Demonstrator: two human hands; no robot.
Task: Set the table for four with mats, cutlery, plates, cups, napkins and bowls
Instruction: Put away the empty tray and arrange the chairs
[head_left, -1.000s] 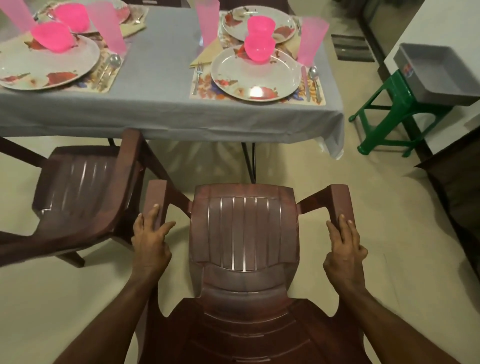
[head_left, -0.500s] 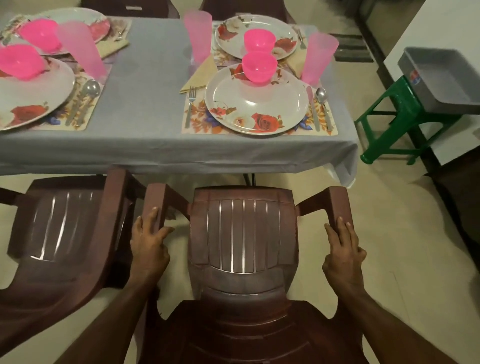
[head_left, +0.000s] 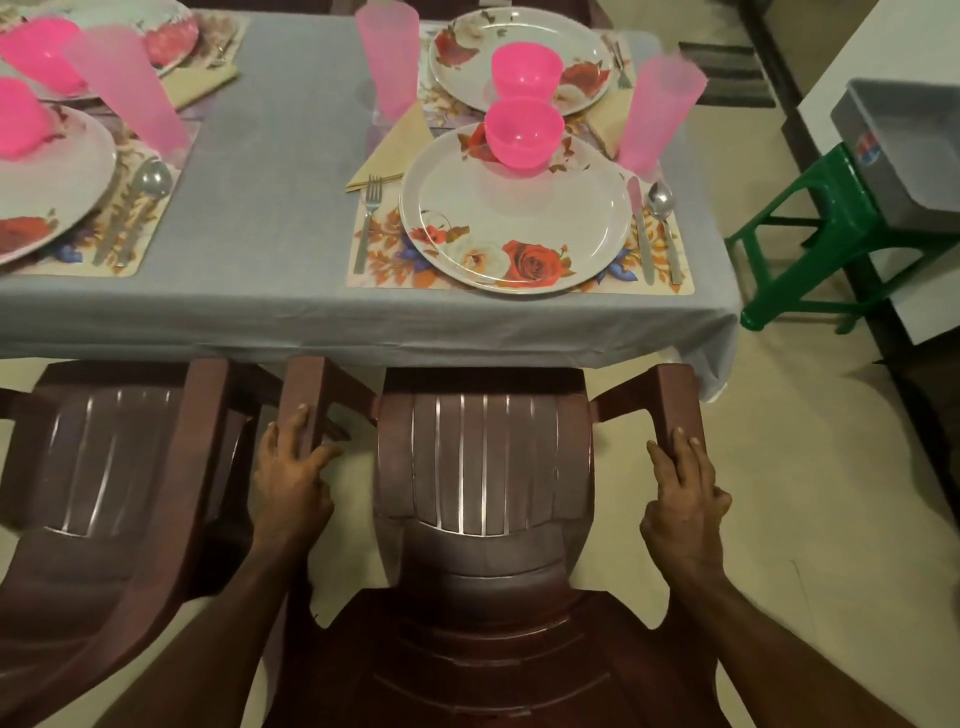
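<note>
A brown plastic chair (head_left: 485, 467) stands in front of me with its seat front under the table edge. My left hand (head_left: 293, 478) grips its left armrest and my right hand (head_left: 685, 493) grips its right armrest. On the grey-clothed table (head_left: 280, 208) beyond it lies a floral mat (head_left: 384, 249) with a rose plate (head_left: 514, 218), a pink bowl (head_left: 523, 135), a fork (head_left: 368, 218), a knife (head_left: 640, 228), a spoon (head_left: 661, 208), a folded napkin (head_left: 397, 148) and a pink cup (head_left: 660, 111). More settings with plates, bowls and cups lie behind and at the left.
A second brown chair (head_left: 114, 467) stands close at the left, also at the table edge. A green stool (head_left: 810, 234) carrying a grey tub (head_left: 904, 145) stands on the tiled floor to the right, beside a white counter.
The chair has slid forward toward the table with both hands on its armrests, and the seat front now sits under the cloth edge. The table looms closer.
</note>
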